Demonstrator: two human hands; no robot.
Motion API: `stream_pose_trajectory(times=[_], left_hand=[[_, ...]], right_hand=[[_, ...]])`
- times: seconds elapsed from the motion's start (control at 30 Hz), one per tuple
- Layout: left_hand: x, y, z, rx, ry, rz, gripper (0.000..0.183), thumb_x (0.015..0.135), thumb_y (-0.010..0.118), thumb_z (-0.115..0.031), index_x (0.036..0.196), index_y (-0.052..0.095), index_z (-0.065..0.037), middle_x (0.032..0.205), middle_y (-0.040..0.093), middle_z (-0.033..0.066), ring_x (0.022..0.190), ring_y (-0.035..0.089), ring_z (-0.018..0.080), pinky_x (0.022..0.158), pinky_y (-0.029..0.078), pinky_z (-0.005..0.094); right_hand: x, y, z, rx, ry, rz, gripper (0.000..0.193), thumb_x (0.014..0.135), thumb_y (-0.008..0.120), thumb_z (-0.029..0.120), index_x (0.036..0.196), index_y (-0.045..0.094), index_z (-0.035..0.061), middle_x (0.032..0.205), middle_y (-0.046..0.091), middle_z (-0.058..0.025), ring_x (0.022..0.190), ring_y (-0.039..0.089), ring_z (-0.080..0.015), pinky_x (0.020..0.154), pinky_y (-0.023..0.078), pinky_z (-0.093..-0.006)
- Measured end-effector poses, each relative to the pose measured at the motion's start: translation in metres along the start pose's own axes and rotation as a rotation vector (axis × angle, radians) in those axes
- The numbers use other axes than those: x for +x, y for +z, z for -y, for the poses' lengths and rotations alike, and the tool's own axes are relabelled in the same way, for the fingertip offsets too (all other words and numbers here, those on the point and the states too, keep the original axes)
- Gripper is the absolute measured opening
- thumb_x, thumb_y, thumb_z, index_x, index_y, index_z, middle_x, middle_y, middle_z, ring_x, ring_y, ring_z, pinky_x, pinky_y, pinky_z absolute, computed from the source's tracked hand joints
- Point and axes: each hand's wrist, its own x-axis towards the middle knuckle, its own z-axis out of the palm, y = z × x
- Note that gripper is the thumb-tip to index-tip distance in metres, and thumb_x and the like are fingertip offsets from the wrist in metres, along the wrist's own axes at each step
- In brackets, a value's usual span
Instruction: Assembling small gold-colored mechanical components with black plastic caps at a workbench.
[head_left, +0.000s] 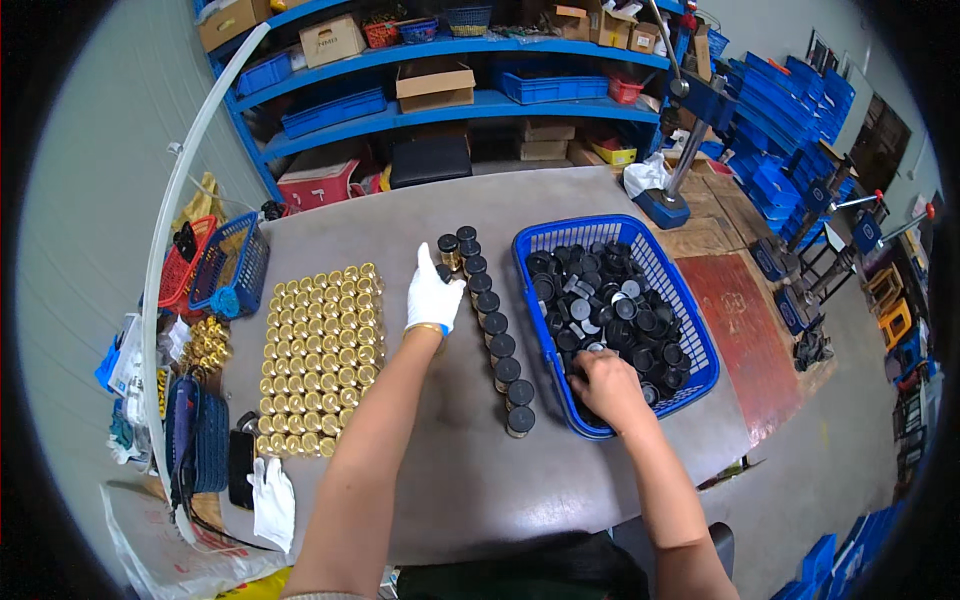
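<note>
My left hand (436,302), in a white glove, is at the far end of a row of brass pieces with black caps (497,345). Its fingers close around one black-capped piece (443,272), partly covered by the glove; one digit points up. Beside it stands another brass piece with a black cap (449,246). My bare right hand (608,385) reaches into a blue plastic basket (705,345) heaped with loose black caps (628,308). Its fingers are curled down among the caps, and their tips are hidden. Left of my left arm, brass pieces (318,350) stand upright in a tight block.
A white glove (272,505) and a black phone (241,470) lie at the table's near left. Red (183,268) and blue (250,262) baskets stand at the left edge. A metal press stand (665,205) is at the far right, beside a red board (735,330). Blue shelves (390,118) rise behind.
</note>
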Motion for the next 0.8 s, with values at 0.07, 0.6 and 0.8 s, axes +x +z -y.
stream_pose_trajectory(times=[0.07,0.6,0.8], left_hand=[[0.013,0.011,0.0,0.018,-0.001,-0.014,0.084,0.073,0.07,-0.012,0.141,0.024,-0.001,0.108,0.06,0.024,0.1,0.059,0.038,0.088,0.047,0.0432],[-0.15,-0.145,0.004,0.869,0.119,0.168,0.094,0.067,0.075,-0.048,0.139,0.035,-0.004,0.139,0.039,0.0214,0.132,0.035,0.0331,0.107,0.025,0.0514],[-0.17,-0.145,0.04,0.894,0.435,0.097,0.062,0.073,0.075,-0.029,0.127,0.051,-0.009,0.131,0.052,0.0082,0.129,0.04,0.0266,0.109,0.025,0.0499]], right_hand=[[0.0,-0.001,0.002,0.007,0.02,0.013,0.015,0.074,0.068,0.015,0.082,0.063,0.0035,0.086,0.065,-0.0145,0.086,0.063,-0.0311,0.076,0.052,-0.0415],[0.007,-0.016,0.009,0.39,0.133,-0.238,0.018,0.073,0.068,0.009,0.086,0.056,0.003,0.084,0.061,-0.0159,0.072,0.061,-0.0321,0.067,0.049,-0.0365],[-0.016,-0.019,0.032,0.763,0.101,-0.23,0.047,0.074,0.073,0.011,0.114,0.05,0.004,0.085,0.063,-0.0078,0.075,0.057,-0.0121,0.069,0.048,-0.0259]])
